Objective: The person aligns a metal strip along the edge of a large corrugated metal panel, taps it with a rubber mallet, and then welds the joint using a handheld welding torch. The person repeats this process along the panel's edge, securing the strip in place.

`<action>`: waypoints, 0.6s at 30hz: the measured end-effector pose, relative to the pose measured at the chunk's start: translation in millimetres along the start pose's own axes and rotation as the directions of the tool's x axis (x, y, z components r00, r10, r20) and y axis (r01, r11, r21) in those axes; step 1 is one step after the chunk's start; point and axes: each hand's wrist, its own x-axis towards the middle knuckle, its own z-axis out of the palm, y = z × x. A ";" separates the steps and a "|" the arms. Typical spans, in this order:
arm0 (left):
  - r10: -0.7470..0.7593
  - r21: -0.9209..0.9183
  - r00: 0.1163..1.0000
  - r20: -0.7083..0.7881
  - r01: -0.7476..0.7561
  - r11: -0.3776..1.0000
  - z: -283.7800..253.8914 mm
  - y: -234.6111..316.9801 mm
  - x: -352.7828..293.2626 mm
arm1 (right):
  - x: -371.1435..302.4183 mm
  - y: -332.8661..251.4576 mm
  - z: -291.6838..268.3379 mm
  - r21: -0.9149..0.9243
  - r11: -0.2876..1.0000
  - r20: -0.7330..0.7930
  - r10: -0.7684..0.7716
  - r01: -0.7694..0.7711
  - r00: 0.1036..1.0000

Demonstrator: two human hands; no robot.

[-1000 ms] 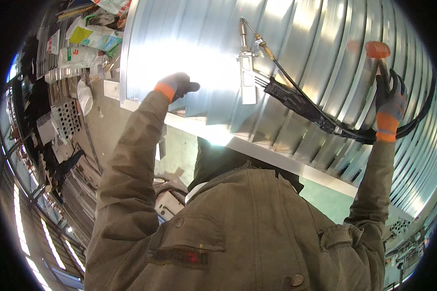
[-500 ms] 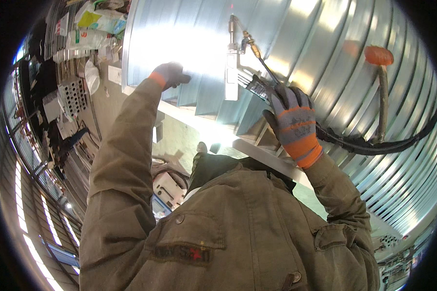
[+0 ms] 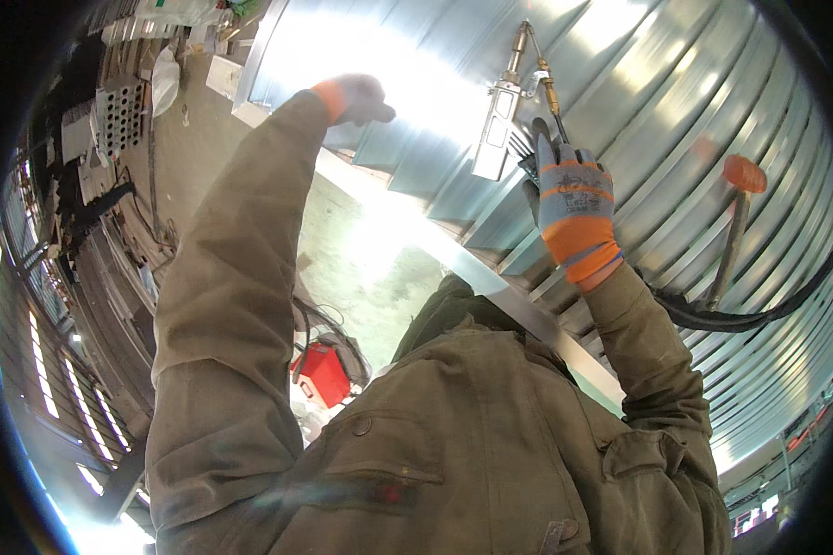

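My right hand (image 3: 574,199), in a grey and orange glove, is wrapped round the black rear part of a welding gun (image 3: 500,129). The gun has a silver box-like body and a brass-coloured nozzle that points to the far side, over a ribbed metal panel (image 3: 620,102). My left hand (image 3: 361,100), gloved too, is at the panel's near left edge beside a bright glare. It holds nothing that I can see; its thumb side stands out, while the glare washes out part of the fingers.
A mallet (image 3: 744,174) with an orange head lies on the panel at the right. Near it runs a thick black cable (image 3: 731,319). A red case (image 3: 322,375) stands on the floor below the panel's near edge (image 3: 472,264). A perforated block (image 3: 120,116) is at the left.
My right hand and the welding gun have moved to the right and slightly away from me. The left hand has shifted right and farther off in the picture. The whole view has turned.
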 end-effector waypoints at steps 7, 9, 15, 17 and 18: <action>0.075 -0.594 0.992 -0.105 -0.123 0.795 20.5 -32.3 15.8 | -24.7 -2.9 -61.8 0.317 0.934 -0.086 -0.145 0.165 0.986; 0.077 -0.653 0.990 -0.116 -0.134 0.746 21.8 -36.1 18.7 | -31.0 -4.7 -89.9 0.445 0.874 0.030 -0.234 0.197 0.972; 0.146 -0.549 0.978 -0.150 -0.205 0.810 18.8 -32.9 14.3 | -32.7 -29.3 -117.0 0.752 0.659 0.383 -0.396 -0.031 0.835; 0.097 -0.530 0.975 -0.198 -0.190 0.827 19.5 -28.6 8.5 | -25.8 -44.2 -104.3 0.775 0.629 0.381 -0.397 -0.055 0.835; 0.104 -0.542 0.976 -0.189 -0.192 0.818 18.8 -27.0 6.0 | -18.6 -46.7 -99.4 0.810 0.587 0.332 -0.444 -0.010 0.832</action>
